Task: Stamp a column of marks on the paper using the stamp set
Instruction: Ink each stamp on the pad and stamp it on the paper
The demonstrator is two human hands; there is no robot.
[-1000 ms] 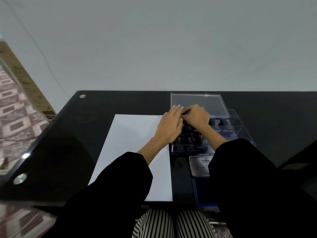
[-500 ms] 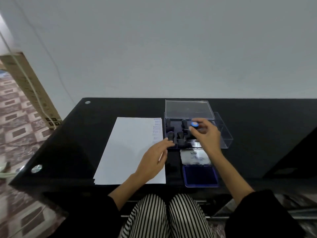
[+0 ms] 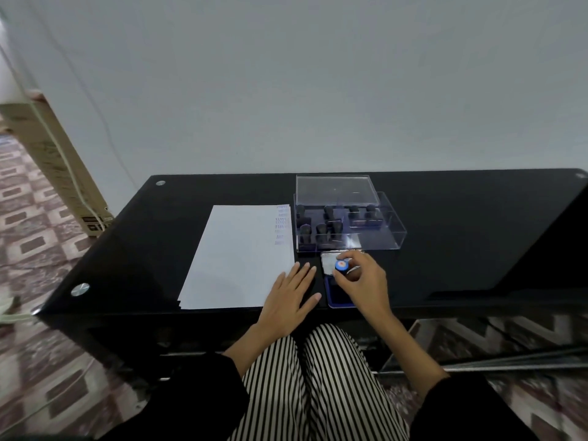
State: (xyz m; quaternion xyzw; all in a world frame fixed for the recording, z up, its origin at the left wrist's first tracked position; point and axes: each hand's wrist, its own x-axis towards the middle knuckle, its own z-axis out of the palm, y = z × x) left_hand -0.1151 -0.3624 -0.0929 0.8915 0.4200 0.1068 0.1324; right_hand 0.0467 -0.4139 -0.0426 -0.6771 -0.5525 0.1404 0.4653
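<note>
Saw right hand (image 3: 366, 281) pinching blue-topped stamp (image 3: 341, 266) in curled fingertips over ink pad (image 3: 335, 300) (by table's (image 3: 477, 233) front edge). Saw left hand (image 3: 291, 296) flat, fingers straight, across paper's (image 3: 241, 256) near right corner.

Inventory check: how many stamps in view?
8. Seven stand in the clear case: four along the back, three front-left. The eighth stamp is in the right hand at the ink pad. Glare may hide others.

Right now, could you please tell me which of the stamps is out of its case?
The blue-topped stamp, pinched in the right hand over the ink pad; the other stamps, all dark, stand inside the clear case.
</note>
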